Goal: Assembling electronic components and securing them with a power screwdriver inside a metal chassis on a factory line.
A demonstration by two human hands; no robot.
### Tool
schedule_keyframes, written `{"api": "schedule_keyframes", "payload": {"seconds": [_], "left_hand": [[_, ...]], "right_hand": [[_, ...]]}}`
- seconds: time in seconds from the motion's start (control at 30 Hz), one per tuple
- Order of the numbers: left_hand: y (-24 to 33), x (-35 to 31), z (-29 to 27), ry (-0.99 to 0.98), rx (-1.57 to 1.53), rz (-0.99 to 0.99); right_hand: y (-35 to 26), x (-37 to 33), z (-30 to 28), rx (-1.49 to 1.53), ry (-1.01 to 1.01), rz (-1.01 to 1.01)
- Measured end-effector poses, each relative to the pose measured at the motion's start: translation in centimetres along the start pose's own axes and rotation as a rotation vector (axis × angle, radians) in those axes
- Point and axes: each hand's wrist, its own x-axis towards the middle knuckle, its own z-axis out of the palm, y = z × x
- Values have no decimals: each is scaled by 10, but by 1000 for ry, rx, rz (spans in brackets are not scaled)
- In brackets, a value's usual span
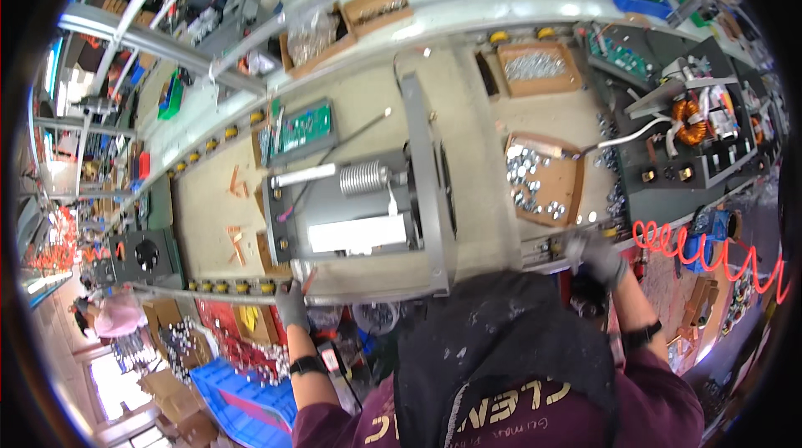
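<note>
My left hand, in a grey glove, is at the near rail of the conveyor line. Its fingers look drawn together, and whatever lies in them is hidden. Farther right, my gloved right hand is smeared by motion beside the same rail, below a cardboard tray of metal hardware. Between and beyond my hands lies a dark metal chassis with a ribbed silver cylinder and a white block. A grey metal bar stands across its right side.
A green circuit board lies behind the chassis. A second cardboard tray holds small fasteners. At right is another unit with a copper coil; a red coiled hose hangs before it. A blue crate stands at lower left.
</note>
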Motion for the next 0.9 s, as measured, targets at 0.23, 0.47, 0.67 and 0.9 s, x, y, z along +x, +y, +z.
{"api": "schedule_keyframes", "payload": {"seconds": [0.23, 0.47, 0.67, 0.9], "left_hand": [[-1, -8, -13, 18, -112, -30], [-9, -3, -8, 127, -81, -37], [-17, 7, -2, 70, -97, -14], [2, -1, -15, 108, -146, 5]], "right_hand": [[36, -88, 48, -523, -52, 69], [62, -78, 36, -813, -102, 2], [59, -72, 45, -944, -172, 21], [38, -73, 43, -725, -203, 54]]}}
